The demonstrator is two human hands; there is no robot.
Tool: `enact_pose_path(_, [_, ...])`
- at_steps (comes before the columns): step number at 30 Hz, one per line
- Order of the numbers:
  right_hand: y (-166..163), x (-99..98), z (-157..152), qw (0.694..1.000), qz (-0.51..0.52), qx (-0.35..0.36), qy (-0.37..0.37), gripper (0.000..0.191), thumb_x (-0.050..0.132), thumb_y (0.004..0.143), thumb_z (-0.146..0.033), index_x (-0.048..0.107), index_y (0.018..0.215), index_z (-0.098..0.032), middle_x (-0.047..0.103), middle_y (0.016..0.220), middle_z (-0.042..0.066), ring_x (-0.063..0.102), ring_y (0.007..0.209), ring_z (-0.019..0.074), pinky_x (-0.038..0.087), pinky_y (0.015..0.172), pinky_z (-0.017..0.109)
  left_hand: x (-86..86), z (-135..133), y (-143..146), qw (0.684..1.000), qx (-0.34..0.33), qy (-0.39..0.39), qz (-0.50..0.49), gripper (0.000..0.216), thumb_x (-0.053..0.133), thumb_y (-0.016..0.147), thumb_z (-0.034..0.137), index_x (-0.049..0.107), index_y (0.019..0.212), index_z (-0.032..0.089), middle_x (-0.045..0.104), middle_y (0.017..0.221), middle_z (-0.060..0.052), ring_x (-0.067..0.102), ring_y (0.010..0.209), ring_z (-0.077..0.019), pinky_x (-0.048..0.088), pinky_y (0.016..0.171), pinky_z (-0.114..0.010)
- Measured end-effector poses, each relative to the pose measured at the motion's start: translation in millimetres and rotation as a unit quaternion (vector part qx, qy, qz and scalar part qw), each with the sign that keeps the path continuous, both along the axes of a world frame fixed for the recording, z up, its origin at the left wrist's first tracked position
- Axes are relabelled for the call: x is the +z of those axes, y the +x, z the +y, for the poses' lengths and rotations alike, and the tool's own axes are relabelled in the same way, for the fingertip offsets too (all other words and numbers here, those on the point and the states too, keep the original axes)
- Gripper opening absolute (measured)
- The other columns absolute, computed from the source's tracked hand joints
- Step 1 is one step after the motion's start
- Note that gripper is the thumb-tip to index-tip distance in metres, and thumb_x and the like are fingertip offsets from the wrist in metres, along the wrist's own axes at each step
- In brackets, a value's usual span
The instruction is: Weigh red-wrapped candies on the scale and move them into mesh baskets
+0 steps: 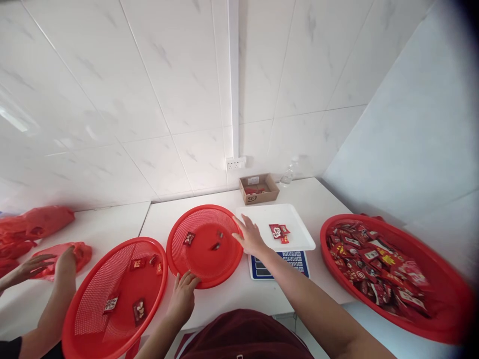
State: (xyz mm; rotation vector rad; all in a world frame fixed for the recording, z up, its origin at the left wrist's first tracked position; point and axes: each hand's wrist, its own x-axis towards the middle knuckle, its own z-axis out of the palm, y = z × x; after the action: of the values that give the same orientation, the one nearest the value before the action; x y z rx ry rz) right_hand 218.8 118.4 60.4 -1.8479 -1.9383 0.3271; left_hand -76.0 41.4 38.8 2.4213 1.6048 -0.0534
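Observation:
A round red plastic basket [202,239] stands on the table in front of me, with a few small red packets inside, some blurred. My left hand [182,297] is at its near rim, fingers bent over the edge. At the right rim is my right hand [250,237], its fingers spread and thumb close to the edge, nothing visible in them. Just beyond this hand, a white tray [295,214] sits on a scale with a blue keypad [294,263]. Several red snack packets [279,232] lie on the tray.
A larger red basket [396,224] heaped with packets is at right. Another red basket [123,244] with several packets stands at left, near a co-worker's hands [35,264] and red plastic bags [48,219]. A cardboard box [256,198] and clear bottle [287,175] stand by the wall.

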Motion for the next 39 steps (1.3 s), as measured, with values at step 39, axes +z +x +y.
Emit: enact_pose_path(39, [25,-14.6,11,0.949,0.305,-0.064,-0.044,0.05,0.042,0.083,-0.048,0.053,0.124,-0.023,0.065,0.113,0.008,0.065,0.087,0.0197,0.05,0.075,0.034,7.4,-16,17,0.997,0.043,-0.022,-0.064,0.04,0.046,0.077,0.005,0.061,0.111,0.021,0.062,0.119,-0.008,0.044,0.127,-0.0277,0.018,0.111,-0.058])
